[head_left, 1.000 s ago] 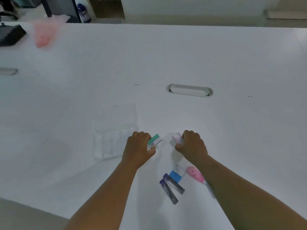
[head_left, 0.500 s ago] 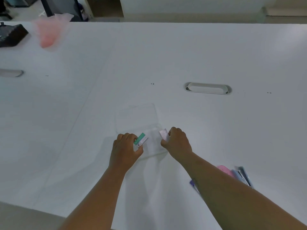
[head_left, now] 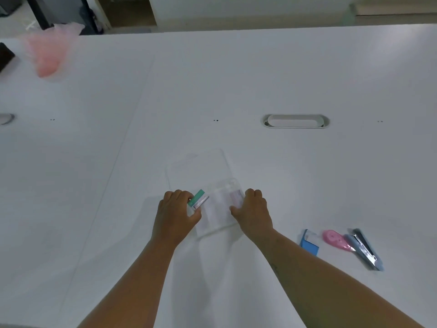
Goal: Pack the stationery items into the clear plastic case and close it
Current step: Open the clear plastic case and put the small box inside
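The clear plastic case (head_left: 218, 210) lies open on the white table, its flat lid (head_left: 197, 169) folded away from me. My left hand (head_left: 176, 215) is at the case's left edge, shut on a small green-and-white eraser (head_left: 198, 199). At the case's right edge, my right hand (head_left: 254, 210) is shut on a small pale pink-white item (head_left: 236, 196), held over the tray. To the right lie a blue box (head_left: 309, 242), a pink correction tape (head_left: 335, 240) and a blue-grey stapler (head_left: 365, 250).
A pink plastic bag (head_left: 48, 52) sits at the far left of the table (head_left: 212, 79), beside a dark object (head_left: 4, 58). A cable slot (head_left: 295, 121) is set in the table behind the case, another (head_left: 6, 118) at the left edge.
Both hands have carried their items left from the loose stationery to the open case. They now sit at its two sides, and the view has shifted left.
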Available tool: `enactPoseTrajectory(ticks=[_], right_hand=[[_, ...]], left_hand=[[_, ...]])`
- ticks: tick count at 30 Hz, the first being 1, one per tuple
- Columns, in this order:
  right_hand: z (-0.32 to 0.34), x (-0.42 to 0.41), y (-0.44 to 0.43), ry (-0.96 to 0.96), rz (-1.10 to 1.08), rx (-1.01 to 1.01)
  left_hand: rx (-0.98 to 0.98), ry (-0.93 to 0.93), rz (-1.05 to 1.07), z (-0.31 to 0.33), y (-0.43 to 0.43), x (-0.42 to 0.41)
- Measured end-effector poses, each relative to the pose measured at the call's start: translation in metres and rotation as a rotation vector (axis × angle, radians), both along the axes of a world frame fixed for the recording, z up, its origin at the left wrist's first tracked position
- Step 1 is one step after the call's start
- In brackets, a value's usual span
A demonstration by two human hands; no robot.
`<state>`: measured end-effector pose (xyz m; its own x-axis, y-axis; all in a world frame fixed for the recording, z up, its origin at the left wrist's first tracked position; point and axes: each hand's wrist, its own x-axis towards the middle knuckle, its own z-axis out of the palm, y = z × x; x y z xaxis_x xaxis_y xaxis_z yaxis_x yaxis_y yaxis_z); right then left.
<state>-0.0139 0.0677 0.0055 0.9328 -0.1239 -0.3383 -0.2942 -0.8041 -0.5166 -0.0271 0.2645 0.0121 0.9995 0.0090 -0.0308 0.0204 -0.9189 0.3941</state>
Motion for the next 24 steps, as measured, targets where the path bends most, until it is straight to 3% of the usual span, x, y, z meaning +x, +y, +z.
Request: enactPoseTrajectory(ticks=[24], right_hand=[[-0.003, 0.028, -0.114, 0.066, 0.359, -0.036]], left_hand=[[0.053, 0.047, -0.439, 0.000, -0.111, 0.045]])
